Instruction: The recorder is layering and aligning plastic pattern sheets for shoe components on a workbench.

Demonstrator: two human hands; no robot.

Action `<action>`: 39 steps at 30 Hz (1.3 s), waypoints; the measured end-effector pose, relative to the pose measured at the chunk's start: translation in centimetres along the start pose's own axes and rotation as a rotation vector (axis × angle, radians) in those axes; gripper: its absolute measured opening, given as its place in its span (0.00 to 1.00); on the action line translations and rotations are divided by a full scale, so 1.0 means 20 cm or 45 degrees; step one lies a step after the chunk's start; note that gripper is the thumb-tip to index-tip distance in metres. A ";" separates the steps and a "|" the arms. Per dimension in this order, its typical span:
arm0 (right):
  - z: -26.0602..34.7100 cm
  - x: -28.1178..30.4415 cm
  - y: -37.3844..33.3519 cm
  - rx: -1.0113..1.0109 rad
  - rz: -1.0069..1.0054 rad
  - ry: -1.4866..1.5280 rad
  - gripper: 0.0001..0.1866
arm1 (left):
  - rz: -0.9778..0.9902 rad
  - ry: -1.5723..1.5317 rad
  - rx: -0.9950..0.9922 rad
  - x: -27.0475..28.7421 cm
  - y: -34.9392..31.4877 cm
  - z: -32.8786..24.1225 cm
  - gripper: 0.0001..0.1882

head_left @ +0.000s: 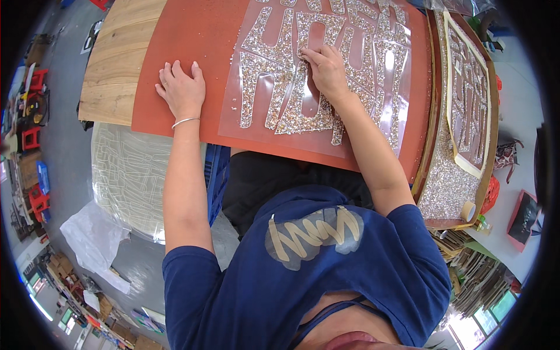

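My left hand [181,87] rests on the red-brown mat [192,35] with its fingers spread and nothing in it. My right hand [328,70] is over a clear plastic sheet [230,116] that carries shapes covered in glittery stones. Its thumb and fingers are pinched together at the edge of one glittery shape [315,23]; whatever is between the fingertips is too small to make out. A loose-looking glittery strip [337,129] sits near my right forearm. A few stray stones lie on the mat to the left of the sheet.
A wooden board [119,55] shows left of the mat. To the right, a tray of loose glittery stones [446,189] holds a framed stencil [479,105] and a tape roll [468,211]. At lower left are a plastic-covered stack [125,175] and a blue crate [217,175].
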State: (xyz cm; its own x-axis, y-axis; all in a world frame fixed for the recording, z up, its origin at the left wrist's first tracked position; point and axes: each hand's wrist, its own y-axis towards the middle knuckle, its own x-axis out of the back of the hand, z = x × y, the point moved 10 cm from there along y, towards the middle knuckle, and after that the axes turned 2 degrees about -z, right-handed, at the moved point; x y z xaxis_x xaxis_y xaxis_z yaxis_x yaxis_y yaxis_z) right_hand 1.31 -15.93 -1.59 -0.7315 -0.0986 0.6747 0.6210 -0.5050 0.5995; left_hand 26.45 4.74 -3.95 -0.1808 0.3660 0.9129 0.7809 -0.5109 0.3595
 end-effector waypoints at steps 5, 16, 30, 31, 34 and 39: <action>-0.03 -0.01 0.02 -0.039 0.133 0.018 0.06 | -0.014 0.010 0.001 -0.02 0.00 0.01 0.29; -0.18 -0.19 0.14 -0.478 0.793 0.108 0.07 | 0.002 0.003 0.007 0.00 -0.01 0.00 0.29; -0.27 -0.48 0.23 -0.684 1.599 -0.245 0.16 | -0.017 -0.001 -0.008 -0.01 0.00 0.00 0.29; -0.27 -0.48 0.21 -0.687 1.672 -0.328 0.17 | -0.024 -0.009 -0.015 -0.01 0.00 -0.01 0.29; -0.24 -0.42 0.23 -0.683 1.586 -0.330 0.18 | -0.030 -0.008 -0.007 -0.01 0.00 0.02 0.29; -0.28 -0.37 0.22 -0.416 1.174 -0.188 0.17 | -0.015 -0.002 0.002 0.00 -0.01 -0.01 0.29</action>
State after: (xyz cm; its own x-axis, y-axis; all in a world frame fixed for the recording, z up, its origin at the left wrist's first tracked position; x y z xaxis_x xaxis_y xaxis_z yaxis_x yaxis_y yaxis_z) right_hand 7.87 -22.27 -6.41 0.0559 -0.4752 0.8781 0.8054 -0.4982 -0.3210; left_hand 26.25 4.72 -3.98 -0.1894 0.3731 0.9083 0.7796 -0.5052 0.3701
